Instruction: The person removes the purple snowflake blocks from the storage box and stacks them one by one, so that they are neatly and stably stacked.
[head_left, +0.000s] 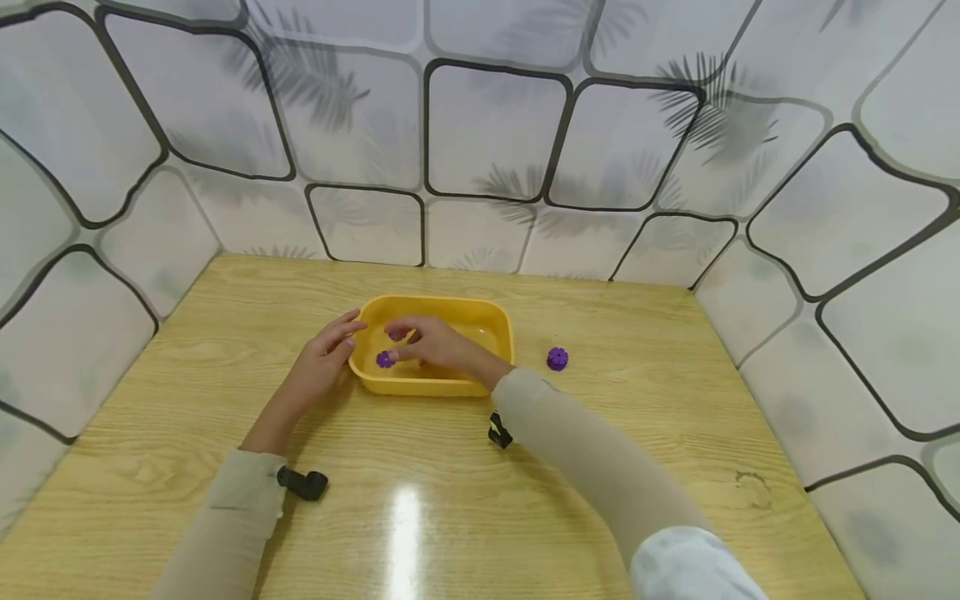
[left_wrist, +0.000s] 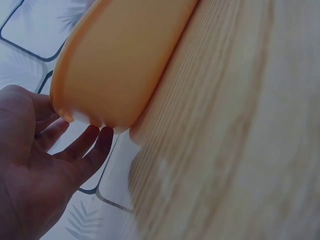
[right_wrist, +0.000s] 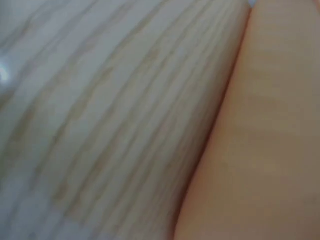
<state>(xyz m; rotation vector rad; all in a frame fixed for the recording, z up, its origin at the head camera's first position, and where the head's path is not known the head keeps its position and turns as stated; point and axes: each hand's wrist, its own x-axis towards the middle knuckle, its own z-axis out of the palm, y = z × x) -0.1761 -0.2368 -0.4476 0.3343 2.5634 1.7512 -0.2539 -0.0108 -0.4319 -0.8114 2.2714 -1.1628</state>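
A yellow plastic tub (head_left: 495, 333) stands on the wooden table. My left hand (head_left: 324, 358) holds its left end; in the left wrist view several fingertips (left_wrist: 104, 136) touch the outer wall while another finger reaches over the rim. Inside the tub, my right hand (head_left: 431, 343) bends down with thumb and forefinger spread apart. By the thumb tip is a purple flower-shaped piece (head_left: 385, 359). Another purple piece (head_left: 396, 336) shows partly under the forefinger. In the right wrist view only the tub's wall (right_wrist: 260, 135) and the tabletop appear; that hand is out of sight there.
A purple stack of flower-shaped pieces (head_left: 557, 358) sits on the table (head_left: 630, 400) right of the tub. Patterned walls (head_left: 487, 133) close off the back and both sides. Small black devices (head_left: 303, 483) are strapped at the wrists.
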